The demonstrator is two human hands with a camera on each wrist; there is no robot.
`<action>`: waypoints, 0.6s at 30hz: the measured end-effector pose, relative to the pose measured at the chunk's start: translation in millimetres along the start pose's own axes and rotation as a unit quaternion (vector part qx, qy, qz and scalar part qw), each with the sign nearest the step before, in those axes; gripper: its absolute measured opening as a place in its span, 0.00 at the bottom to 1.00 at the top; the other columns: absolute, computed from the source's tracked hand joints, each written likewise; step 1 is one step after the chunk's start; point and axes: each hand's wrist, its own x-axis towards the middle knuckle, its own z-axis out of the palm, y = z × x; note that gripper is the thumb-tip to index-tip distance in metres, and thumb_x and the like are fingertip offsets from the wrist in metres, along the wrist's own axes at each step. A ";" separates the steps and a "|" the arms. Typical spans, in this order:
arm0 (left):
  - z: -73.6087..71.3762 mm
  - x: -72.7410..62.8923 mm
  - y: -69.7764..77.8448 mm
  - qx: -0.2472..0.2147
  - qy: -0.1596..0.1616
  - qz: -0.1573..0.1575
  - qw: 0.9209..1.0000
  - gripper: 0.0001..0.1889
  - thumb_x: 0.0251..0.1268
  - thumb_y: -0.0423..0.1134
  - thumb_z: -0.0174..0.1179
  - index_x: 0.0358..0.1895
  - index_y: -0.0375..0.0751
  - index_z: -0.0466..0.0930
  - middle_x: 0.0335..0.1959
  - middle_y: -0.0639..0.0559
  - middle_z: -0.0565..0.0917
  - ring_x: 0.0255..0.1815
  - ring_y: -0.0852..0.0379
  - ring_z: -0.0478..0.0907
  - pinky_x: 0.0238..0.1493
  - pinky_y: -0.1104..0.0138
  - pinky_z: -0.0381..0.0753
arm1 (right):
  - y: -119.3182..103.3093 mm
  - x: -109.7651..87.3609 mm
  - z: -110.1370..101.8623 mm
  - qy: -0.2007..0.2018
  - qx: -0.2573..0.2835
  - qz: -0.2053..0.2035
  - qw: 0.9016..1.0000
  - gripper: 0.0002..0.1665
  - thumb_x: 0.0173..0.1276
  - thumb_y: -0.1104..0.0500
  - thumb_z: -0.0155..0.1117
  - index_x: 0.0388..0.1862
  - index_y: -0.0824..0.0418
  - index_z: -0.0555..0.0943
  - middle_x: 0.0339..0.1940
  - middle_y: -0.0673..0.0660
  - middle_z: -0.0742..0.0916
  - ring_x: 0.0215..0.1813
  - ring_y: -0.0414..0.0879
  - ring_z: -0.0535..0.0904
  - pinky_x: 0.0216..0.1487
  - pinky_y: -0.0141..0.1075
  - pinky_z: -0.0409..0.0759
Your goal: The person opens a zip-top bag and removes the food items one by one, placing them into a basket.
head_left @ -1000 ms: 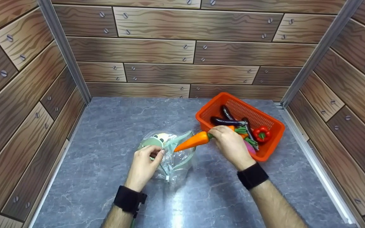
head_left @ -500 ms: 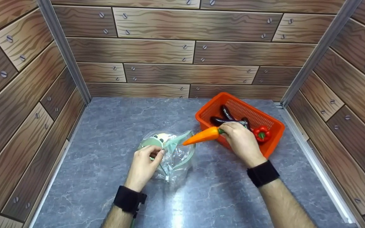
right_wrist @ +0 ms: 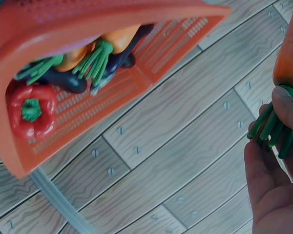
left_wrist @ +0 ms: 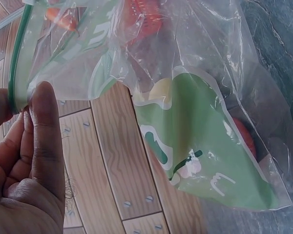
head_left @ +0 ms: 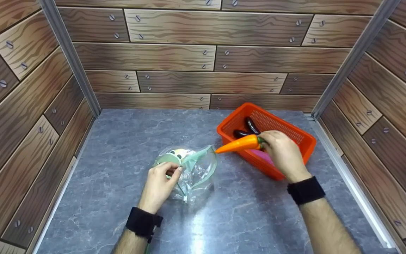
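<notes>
My left hand (head_left: 161, 180) pinches the green zip edge of a clear plastic zip bag (head_left: 203, 173), whose mouth gapes to the right. Through its film in the left wrist view show a pale yellow piece (left_wrist: 161, 91) and a red round piece (left_wrist: 244, 138). My right hand (head_left: 283, 155) holds an orange carrot (head_left: 238, 143) by its green stems, as the right wrist view also shows. The carrot points left, its tip overlapping the bag's upper right corner in the head view. The hand is over the near side of the red-orange basket (head_left: 280, 121).
In the basket lie dark eggplants (head_left: 251, 125), a red bell pepper (right_wrist: 31, 112), more carrots with green tops (right_wrist: 95, 61) and something pink (head_left: 262, 155). Wood-patterned walls (head_left: 174, 81) enclose the grey marbled table (head_left: 136, 130) at the back and both sides.
My right hand has drawn the carrot up and to the right, away from over the bag's mouth and over the basket. My left hand stays on the bag's edge.
</notes>
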 end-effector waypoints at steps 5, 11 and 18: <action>1.0 -0.8 0.1 0.003 0.004 0.010 1.000 0.03 0.83 0.38 0.75 0.45 0.46 0.96 0.36 0.56 0.95 0.38 0.61 0.90 0.44 0.66 0.91 | 12.7 -0.8 -10.1 0.000 -0.001 0.023 1.000 0.17 0.78 0.71 0.79 0.63 0.64 0.93 0.64 0.66 0.96 0.70 0.67 0.92 0.73 0.64 0.90; 2.3 -0.5 -0.5 -0.002 0.004 0.009 1.000 0.04 0.83 0.38 0.75 0.44 0.47 0.97 0.36 0.55 0.95 0.38 0.60 0.90 0.45 0.64 0.92 | 25.1 -2.5 -10.4 0.014 -0.008 0.048 0.999 0.17 0.80 0.71 0.75 0.65 0.66 0.92 0.65 0.69 0.95 0.70 0.70 0.91 0.72 0.66 0.89; 3.2 -0.5 -0.4 -0.003 0.002 0.008 1.000 0.03 0.83 0.38 0.75 0.45 0.46 0.97 0.37 0.54 0.95 0.39 0.59 0.91 0.46 0.57 0.95 | 36.7 -4.1 -1.3 0.024 -0.013 0.092 0.995 0.16 0.83 0.69 0.73 0.65 0.66 0.91 0.66 0.69 0.95 0.70 0.72 0.90 0.71 0.69 0.88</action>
